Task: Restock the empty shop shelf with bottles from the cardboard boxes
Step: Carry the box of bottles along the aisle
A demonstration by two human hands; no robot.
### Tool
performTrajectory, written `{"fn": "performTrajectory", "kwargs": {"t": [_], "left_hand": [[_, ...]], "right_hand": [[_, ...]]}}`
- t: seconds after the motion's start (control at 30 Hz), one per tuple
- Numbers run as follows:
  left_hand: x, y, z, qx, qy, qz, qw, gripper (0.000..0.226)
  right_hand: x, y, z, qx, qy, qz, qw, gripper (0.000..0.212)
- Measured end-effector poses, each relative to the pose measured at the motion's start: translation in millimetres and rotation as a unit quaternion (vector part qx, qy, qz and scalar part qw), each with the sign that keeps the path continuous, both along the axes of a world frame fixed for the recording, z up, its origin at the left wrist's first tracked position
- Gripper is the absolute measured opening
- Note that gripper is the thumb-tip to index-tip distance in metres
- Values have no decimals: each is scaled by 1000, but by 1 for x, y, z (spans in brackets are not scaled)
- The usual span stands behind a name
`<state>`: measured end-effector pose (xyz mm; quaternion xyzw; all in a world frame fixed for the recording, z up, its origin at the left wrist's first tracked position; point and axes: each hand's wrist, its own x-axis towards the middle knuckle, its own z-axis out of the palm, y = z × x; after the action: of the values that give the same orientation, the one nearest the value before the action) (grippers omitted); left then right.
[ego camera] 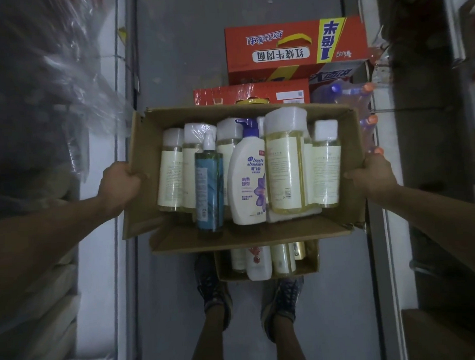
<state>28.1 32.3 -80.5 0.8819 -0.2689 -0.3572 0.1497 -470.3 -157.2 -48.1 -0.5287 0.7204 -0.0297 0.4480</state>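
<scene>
While box (pixel 233 235) held, red cartons (pixel 280 41) block aisle (pixel 183 47).

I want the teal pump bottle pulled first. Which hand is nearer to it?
Left. The left hand grips the cardboard box wall nearer the teal pump bottle; the right hand grips the opposite wall, several more bottles away.

Both bare forearms are reaching forward and inward from the lower corners. The left hand (pixel 120 184) is gripping the left wall of the cardboard box (pixel 136 210), fingers curled at its edge, while the right hand (pixel 373 175) is gripping the right wall, knuckles facing up.
</scene>
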Motion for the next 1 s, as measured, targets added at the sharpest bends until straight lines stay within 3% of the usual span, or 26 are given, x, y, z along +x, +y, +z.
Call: {"fn": "performTrajectory", "kwargs": {"t": [0.4,0.57,0.8,1.0], "left_hand": [[-28,48,127,48,18,-23,998,31],[-66,73,218,51,18,-53,997,8],[-119,107,314,62,-4,-92,994,19],[-166,116,370,52,4,-139,989,18]], "right_hand": [[-54,71,124,55,30,-7,998,15],[-91,116,201,49,39,-12,998,10],[-153,185,283,33,59,-18,998,11],[-203,251,311,17,57,-73,996,12]]}}
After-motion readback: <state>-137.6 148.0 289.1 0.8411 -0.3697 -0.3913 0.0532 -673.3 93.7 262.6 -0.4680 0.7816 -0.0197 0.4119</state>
